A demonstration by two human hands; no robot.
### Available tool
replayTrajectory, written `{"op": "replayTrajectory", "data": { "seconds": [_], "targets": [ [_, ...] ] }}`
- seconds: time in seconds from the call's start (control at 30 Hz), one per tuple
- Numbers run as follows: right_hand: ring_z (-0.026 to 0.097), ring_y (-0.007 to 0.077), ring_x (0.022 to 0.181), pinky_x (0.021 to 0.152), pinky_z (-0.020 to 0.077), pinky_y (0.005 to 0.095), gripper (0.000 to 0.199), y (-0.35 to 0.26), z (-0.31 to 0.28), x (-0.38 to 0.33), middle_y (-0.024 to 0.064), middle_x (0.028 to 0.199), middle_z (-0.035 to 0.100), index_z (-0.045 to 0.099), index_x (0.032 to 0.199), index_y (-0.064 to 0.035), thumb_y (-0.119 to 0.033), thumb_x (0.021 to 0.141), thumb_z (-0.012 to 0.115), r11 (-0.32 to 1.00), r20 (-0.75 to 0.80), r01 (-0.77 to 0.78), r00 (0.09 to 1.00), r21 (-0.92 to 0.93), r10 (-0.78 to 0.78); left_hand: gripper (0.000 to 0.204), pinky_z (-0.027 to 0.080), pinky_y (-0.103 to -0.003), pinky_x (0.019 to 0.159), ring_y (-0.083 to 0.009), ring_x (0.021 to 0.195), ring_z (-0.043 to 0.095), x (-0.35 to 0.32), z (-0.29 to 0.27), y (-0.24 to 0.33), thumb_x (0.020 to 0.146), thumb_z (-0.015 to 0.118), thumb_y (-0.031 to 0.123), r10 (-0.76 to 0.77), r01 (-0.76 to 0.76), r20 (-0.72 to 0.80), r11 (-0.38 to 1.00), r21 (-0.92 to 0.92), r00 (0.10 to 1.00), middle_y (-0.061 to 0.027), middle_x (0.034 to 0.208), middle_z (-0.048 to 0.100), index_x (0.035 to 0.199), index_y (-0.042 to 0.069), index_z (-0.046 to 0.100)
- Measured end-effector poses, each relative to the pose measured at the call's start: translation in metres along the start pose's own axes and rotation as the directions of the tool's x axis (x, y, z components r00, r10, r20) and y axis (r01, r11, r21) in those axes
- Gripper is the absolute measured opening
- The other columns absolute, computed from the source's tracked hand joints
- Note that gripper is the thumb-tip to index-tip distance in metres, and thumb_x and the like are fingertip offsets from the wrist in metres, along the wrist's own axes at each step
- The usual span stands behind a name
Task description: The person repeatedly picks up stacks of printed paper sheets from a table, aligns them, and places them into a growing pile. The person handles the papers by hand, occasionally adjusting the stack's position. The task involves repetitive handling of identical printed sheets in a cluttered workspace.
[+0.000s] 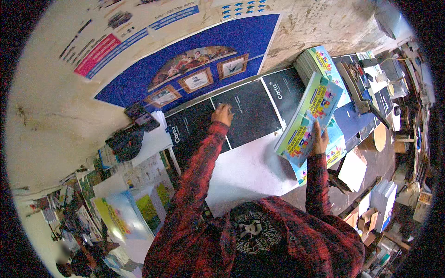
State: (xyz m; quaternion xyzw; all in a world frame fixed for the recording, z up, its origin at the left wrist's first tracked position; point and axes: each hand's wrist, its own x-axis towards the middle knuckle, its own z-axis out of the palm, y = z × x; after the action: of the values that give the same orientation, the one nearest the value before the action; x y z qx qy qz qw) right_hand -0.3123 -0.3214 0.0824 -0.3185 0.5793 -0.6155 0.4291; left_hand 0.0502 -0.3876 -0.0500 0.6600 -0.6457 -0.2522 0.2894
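Note:
My right hand [320, 139] grips the edge of a colourful printed booklet [308, 120] with green, blue and yellow covers, held tilted above the worktop. Beneath it lie more booklets [336, 146] of the same print. My left hand [223, 115] is farther forward, over a row of black sheets [248, 118] with white lettering. Its fingers are curled together; a small thing may be between the tips, too small to make out. A bare white sheet [245, 167] covers the worktop between my forearms.
A tall stack of matching booklets [320, 62] stands against the wall at the back right. Beside it is a long dark bar-like tool [357, 88]. At left lie a black cap-like object [126, 144] and printed sheets [120, 217]. White-paged stacks [384, 204] sit at lower right.

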Motion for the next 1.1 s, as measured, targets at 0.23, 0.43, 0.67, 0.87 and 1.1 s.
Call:
{"op": "replayTrajectory", "data": {
  "seconds": [0.23, 0.43, 0.67, 0.87, 1.1],
  "targets": [
    [0.057, 0.0147, 0.091, 0.082, 0.0457, 0.028, 0.039, 0.05, -0.02, -0.056, 0.0073, 0.105, 0.061, 0.054, 0.115, 0.0006, -0.026, 0.088, 0.061, 0.965, 0.065, -0.197, 0.975, -0.171, 0.211, 0.039, 0.048, -0.042, 0.075, -0.0335, 0.084, 0.06, -0.087, -0.058, -0.059, 0.066, 0.076, 0.036, -0.299, 0.209, 0.339, 0.938, 0.278, 0.892, -0.0148, 0.089, 0.064, 0.087, 0.006, 0.062],
    [0.058, 0.017, 0.09, 0.08, 0.048, 0.032, 0.044, 0.095, 0.081, -0.062, 0.0094, 0.104, 0.061, 0.053, 0.115, -0.0006, -0.033, 0.086, 0.063, 0.913, 0.015, -0.401, 0.916, 0.078, 0.401, 0.039, 0.049, -0.04, 0.076, -0.0332, 0.087, 0.062, -0.168, -0.089, -0.079, 0.074, 0.069, 0.035, -0.325, 0.31, 0.32, 0.946, 0.097, 0.89, -0.0168, 0.093, 0.064, 0.098, 0.006, 0.062],
    [0.063, 0.0265, 0.079, 0.071, 0.0541, 0.0416, 0.057, 0.212, 0.258, -0.023, 0.0118, 0.101, 0.06, 0.045, 0.116, -0.0052, -0.044, 0.08, 0.067, 0.791, -0.152, -0.433, 0.83, 0.432, 0.537, 0.034, 0.048, -0.04, 0.075, -0.0301, 0.086, 0.062, -0.291, -0.1, -0.065, 0.08, 0.064, 0.035, -0.542, 0.535, 0.173, 0.84, 0.089, 0.822, -0.0153, 0.089, 0.064, 0.101, 0.008, 0.061],
    [0.059, 0.0267, 0.094, 0.082, 0.0484, 0.0427, 0.059, 0.286, 0.319, 0.019, 0.0113, 0.11, 0.059, 0.042, 0.126, -0.0046, -0.037, 0.083, 0.066, 0.85, -0.142, -0.204, 0.941, 0.485, 0.307, 0.041, 0.046, -0.038, 0.084, -0.0297, 0.093, 0.06, -0.36, -0.101, -0.061, 0.081, 0.064, 0.039, -0.518, 0.524, 0.078, 0.84, -0.144, 0.852, -0.0139, 0.097, 0.063, 0.105, 0.006, 0.06],
    [0.062, 0.023, 0.073, 0.064, 0.05, 0.0383, 0.073, 0.201, 0.284, 0.016, 0.0116, 0.089, 0.065, 0.054, 0.118, 0.0017, -0.062, 0.083, 0.047, 0.607, 0.229, -0.545, 0.606, -0.579, 0.762, 0.039, 0.045, -0.038, 0.086, -0.0276, 0.093, 0.059, -0.358, -0.084, -0.043, 0.081, 0.066, 0.032, -0.544, 0.497, -0.147, 0.827, -0.263, 0.826, -0.0133, 0.098, 0.061, 0.108, 0.006, 0.056]
  ]
}}
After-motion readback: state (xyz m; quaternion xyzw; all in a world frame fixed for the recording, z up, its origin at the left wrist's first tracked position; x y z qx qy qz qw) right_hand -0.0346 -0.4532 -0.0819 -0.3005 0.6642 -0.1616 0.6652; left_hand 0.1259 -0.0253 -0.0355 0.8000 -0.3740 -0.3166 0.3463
